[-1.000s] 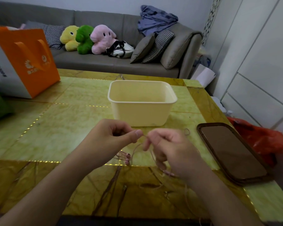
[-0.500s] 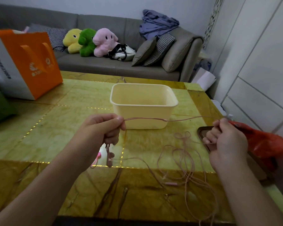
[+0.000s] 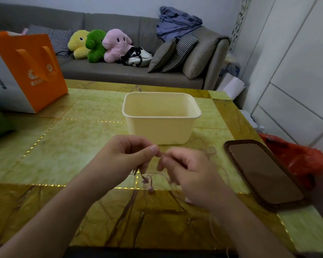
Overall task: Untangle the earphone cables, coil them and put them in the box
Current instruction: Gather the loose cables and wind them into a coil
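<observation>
A thin pink earphone cable (image 3: 209, 151) lies in loose loops on the green-yellow table (image 3: 78, 138), with its pink earbuds (image 3: 147, 183) dangling below my hands. My left hand (image 3: 125, 157) pinches the cable between thumb and forefinger. My right hand (image 3: 190, 175) pinches the same cable right next to it, fingertips almost touching. The cream plastic box (image 3: 160, 131) stands open just behind my hands, and nothing shows inside it. Part of the cable is hidden under my right hand.
A dark brown oval tray (image 3: 265, 174) lies at the right edge of the table, with a red plastic bag (image 3: 298, 161) beyond it. An orange and white paper bag (image 3: 26, 71) stands at the back left. A grey sofa (image 3: 119, 71) with plush toys is behind the table.
My right hand, which had pulled the cable taut far to the right, has come back beside my left hand. The cable has gone slack. The earbuds still hang below my left hand.
</observation>
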A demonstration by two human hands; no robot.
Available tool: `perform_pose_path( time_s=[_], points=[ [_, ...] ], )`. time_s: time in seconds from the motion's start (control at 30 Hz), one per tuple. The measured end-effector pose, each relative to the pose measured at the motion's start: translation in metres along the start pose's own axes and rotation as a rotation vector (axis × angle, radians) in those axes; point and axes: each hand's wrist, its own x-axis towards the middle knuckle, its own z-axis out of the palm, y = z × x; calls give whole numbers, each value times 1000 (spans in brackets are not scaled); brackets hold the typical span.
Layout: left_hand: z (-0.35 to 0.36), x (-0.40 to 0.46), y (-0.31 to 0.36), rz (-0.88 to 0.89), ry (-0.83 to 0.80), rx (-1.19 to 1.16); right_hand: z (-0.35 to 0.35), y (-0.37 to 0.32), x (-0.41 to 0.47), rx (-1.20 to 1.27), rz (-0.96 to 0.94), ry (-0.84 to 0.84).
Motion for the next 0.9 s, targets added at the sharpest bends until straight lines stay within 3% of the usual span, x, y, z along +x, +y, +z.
perform_pose_path(
  time_s=[0.13, 0.27, 0.5, 0.57, 0.67, 0.77, 0.9],
  points=[
    [-6, 0, -1, -35, -24, -35, -18, -3, 4, 569, 55, 126],
    [-7, 1, -2, -41, 9, 31, -33, -4, 4, 802, 27, 155],
    [3, 1, -6, -16, 34, 5, -32, -3, 3, 681, 61, 112],
    [11, 1, -8, 21, -27, 6, -26, -4, 2, 604, 73, 63],
    [20, 0, -9, 78, -69, 152, -19, -3, 2, 506, 114, -4],
    [20, 3, -10, 109, 20, 171, -19, -1, 2, 372, 97, 34],
    [4, 12, -14, -10, 382, -59, -31, 6, 3, 195, 127, 198]
  ],
)
